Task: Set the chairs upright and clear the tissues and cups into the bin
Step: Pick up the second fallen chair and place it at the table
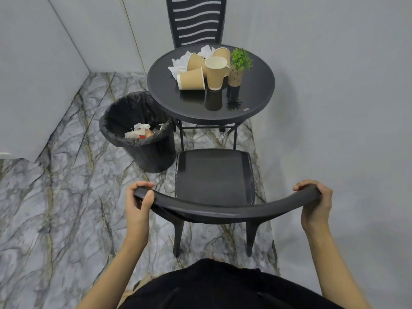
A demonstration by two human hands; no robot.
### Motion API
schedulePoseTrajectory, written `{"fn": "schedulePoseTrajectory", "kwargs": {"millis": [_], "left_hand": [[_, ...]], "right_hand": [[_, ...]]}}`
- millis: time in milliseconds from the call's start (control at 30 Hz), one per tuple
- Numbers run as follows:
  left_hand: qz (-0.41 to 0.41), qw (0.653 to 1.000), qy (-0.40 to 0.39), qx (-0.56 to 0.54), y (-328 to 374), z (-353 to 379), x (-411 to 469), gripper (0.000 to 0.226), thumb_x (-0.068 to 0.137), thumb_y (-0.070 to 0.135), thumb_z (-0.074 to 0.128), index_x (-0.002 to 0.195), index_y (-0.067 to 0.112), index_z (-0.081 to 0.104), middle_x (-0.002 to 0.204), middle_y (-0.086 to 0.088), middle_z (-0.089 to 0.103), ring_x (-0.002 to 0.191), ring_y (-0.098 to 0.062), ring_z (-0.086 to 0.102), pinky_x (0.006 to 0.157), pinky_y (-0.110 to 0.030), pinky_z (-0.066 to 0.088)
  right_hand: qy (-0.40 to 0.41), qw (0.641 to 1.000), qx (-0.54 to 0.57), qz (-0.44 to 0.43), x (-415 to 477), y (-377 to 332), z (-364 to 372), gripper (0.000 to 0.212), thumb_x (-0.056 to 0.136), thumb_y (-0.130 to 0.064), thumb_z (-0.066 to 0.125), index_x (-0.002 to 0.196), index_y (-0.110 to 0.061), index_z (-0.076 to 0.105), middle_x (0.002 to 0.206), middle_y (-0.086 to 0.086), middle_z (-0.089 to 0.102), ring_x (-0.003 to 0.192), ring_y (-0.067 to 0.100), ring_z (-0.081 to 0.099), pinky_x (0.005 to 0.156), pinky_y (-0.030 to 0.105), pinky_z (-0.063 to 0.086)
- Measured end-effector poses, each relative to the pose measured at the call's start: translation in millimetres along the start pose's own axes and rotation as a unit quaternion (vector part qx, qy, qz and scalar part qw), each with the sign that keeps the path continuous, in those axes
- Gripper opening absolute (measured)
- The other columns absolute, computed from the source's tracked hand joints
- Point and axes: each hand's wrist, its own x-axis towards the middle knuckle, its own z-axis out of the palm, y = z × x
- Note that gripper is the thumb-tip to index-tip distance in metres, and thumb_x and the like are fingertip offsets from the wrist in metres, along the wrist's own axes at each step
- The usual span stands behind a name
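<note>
A black chair stands upright just in front of me, its seat facing the round black table. My left hand grips the left end of its curved backrest and my right hand grips the right end. A second black chair with a slatted back stands upright behind the table. On the table lie several brown paper cups, one upright, the others tipped over, with crumpled white tissues behind them. A black bin with a bag liner stands left of the table, holding some rubbish.
A small green potted plant stands on the table right of the cups. Grey walls close in on the left, back and right. Marble-patterned floor spreads out to my left.
</note>
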Motion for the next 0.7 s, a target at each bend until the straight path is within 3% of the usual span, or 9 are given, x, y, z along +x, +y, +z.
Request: {"fn": "schedulePoseTrajectory", "kwargs": {"millis": [133, 267, 367, 433, 500, 600, 700], "left_hand": [[0.001, 1.000, -0.017, 0.008, 1, -6, -4, 0.032, 0.070, 0.045, 0.056, 0.097, 0.030, 0.053, 0.107, 0.004, 0.060, 0.102, 0.000, 0.057, 0.089, -0.010, 0.047], [-0.012, 1.000, -0.028, 0.005, 3, -11, -1, 0.033, 0.071, 0.045, 0.056, 0.100, 0.029, 0.056, 0.112, 0.007, 0.062, 0.111, -0.005, 0.057, 0.095, -0.024, 0.046], [-0.009, 0.999, -0.051, 0.013, 10, -16, 2, 0.032, 0.074, 0.045, 0.054, 0.102, 0.032, 0.057, 0.113, 0.009, 0.062, 0.110, 0.001, 0.058, 0.095, -0.016, 0.046], [-0.009, 0.997, -0.069, 0.031, 16, -22, 10, 0.033, 0.077, 0.043, 0.053, 0.107, 0.030, 0.056, 0.116, 0.010, 0.062, 0.110, 0.005, 0.057, 0.095, -0.011, 0.045], [-0.016, 0.993, -0.091, 0.076, 20, -28, 23, 0.029, 0.085, 0.034, 0.053, 0.113, 0.025, 0.055, 0.120, 0.008, 0.060, 0.116, -0.001, 0.054, 0.101, -0.020, 0.043], [-0.021, 0.974, -0.131, 0.185, 24, -39, 49, 0.030, 0.094, 0.018, 0.053, 0.124, 0.017, 0.052, 0.127, 0.001, 0.057, 0.122, -0.013, 0.051, 0.106, -0.027, 0.036], [-0.004, 0.939, -0.178, 0.294, 28, -51, 78, 0.041, 0.094, 0.022, 0.052, 0.134, 0.015, 0.047, 0.136, -0.001, 0.051, 0.127, -0.016, 0.046, 0.101, -0.024, 0.034]], "right_hand": [[-0.024, 0.999, -0.029, -0.011, 3, -6, -9, 0.032, 0.078, -0.023, 0.040, 0.059, -0.019, 0.065, 0.060, -0.003, 0.067, 0.074, 0.021, 0.055, 0.073, 0.025, 0.042], [-0.040, 0.999, -0.027, -0.011, 10, -26, -10, 0.039, 0.082, -0.020, 0.037, 0.058, -0.022, 0.067, 0.060, -0.005, 0.070, 0.071, 0.012, 0.063, 0.069, 0.020, 0.046], [-0.079, 0.986, -0.131, -0.060, 11, -49, -4, 0.040, 0.086, -0.014, 0.037, 0.062, -0.025, 0.067, 0.067, -0.011, 0.071, 0.078, 0.011, 0.065, 0.076, 0.018, 0.046], [-0.129, 0.957, -0.242, -0.088, 9, -67, 10, 0.036, 0.089, -0.007, 0.040, 0.068, -0.018, 0.066, 0.072, -0.016, 0.071, 0.083, 0.006, 0.063, 0.081, 0.016, 0.044], [-0.194, 0.923, -0.327, -0.065, 6, -81, 34, 0.029, 0.092, -0.007, 0.045, 0.075, -0.014, 0.067, 0.078, -0.018, 0.072, 0.084, -0.002, 0.063, 0.083, 0.011, 0.044], [-0.298, 0.847, -0.439, 0.000, 0, -90, 84, 0.017, 0.091, -0.021, 0.052, 0.095, -0.026, 0.068, 0.097, -0.014, 0.071, 0.098, 0.003, 0.060, 0.091, 0.022, 0.041], [-0.387, 0.759, -0.519, 0.073, -3, -82, 143, 0.033, 0.090, -0.038, 0.050, 0.122, -0.031, 0.053, 0.124, -0.009, 0.056, 0.117, 0.011, 0.049, 0.098, 0.028, 0.035]]}}
